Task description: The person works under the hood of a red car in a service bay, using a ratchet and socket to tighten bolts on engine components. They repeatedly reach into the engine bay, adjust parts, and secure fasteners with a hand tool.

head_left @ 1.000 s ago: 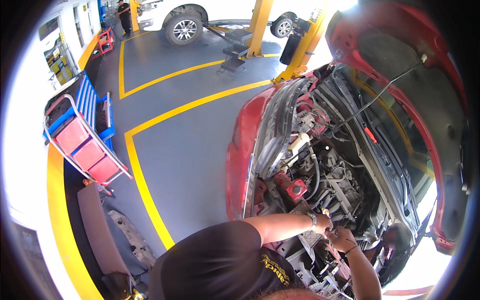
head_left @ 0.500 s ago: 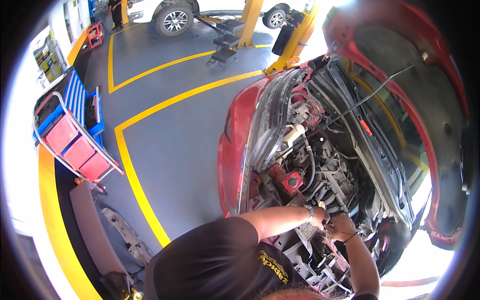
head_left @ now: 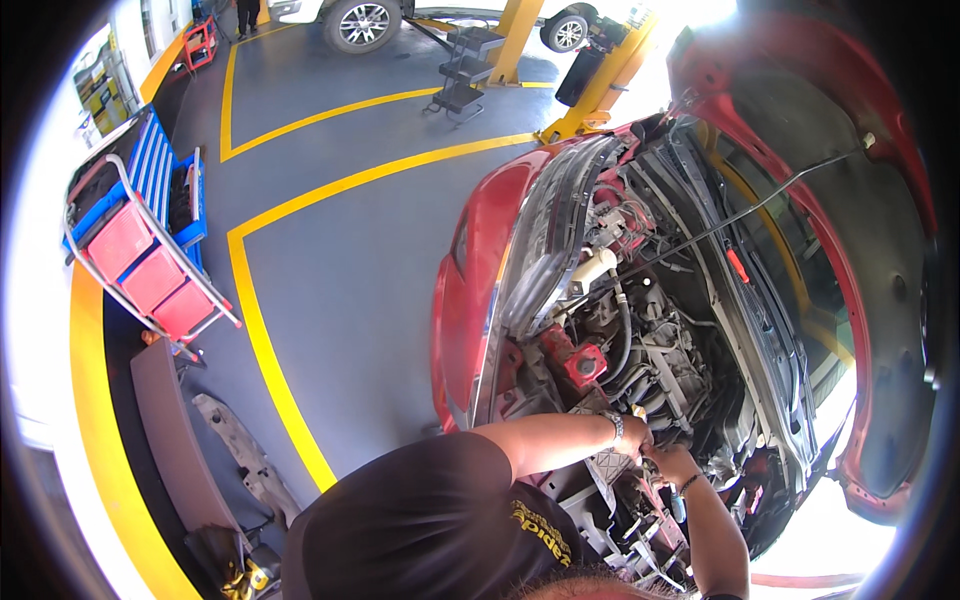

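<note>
My left hand (head_left: 634, 436), with a metal-banded watch (head_left: 617, 428) at its wrist, reaches into the open engine bay of a red car. Against its fingertips presses my right hand (head_left: 672, 464), which wears a dark bracelet (head_left: 689, 484). Both sets of fingers are closed together; whatever they pinch is too small and covered to make out. Beyond them lies the engine (head_left: 668, 360). A red part with a round middle (head_left: 586, 365) and a whitish reservoir (head_left: 596, 265) sit farther toward the car's front edge.
The raised red hood (head_left: 840, 240) leans at the right, with a thin prop rod (head_left: 750, 208) under it. A tool cart (head_left: 150, 260) stands at the left, near a long panel (head_left: 175, 430). Farther off are a yellow lift post (head_left: 600, 85), a stepped grey rack (head_left: 465, 75) and a white vehicle (head_left: 420, 12).
My right hand has shifted slightly left and down, closer against my left hand. My left hand has barely moved. The whole view has tilted a little.
</note>
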The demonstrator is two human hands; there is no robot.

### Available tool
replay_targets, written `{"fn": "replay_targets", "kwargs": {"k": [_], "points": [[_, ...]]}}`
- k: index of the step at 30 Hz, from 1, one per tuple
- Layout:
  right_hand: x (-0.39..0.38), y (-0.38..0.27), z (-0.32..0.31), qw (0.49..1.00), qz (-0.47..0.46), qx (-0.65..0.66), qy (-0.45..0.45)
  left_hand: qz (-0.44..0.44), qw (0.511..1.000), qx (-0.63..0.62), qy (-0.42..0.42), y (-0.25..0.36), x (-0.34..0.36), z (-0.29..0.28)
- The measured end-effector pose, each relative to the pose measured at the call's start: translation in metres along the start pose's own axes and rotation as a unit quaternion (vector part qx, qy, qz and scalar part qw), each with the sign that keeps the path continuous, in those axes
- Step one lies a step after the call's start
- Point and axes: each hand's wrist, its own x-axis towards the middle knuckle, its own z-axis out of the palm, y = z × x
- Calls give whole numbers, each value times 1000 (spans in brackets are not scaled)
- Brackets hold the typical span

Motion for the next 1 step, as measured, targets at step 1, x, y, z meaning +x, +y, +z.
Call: {"fn": "replay_targets", "kwargs": {"k": [1], "points": [[1, 6, 2, 1000, -12, 11, -12, 5, 1000, -10, -3, 0, 2, 1]]}}
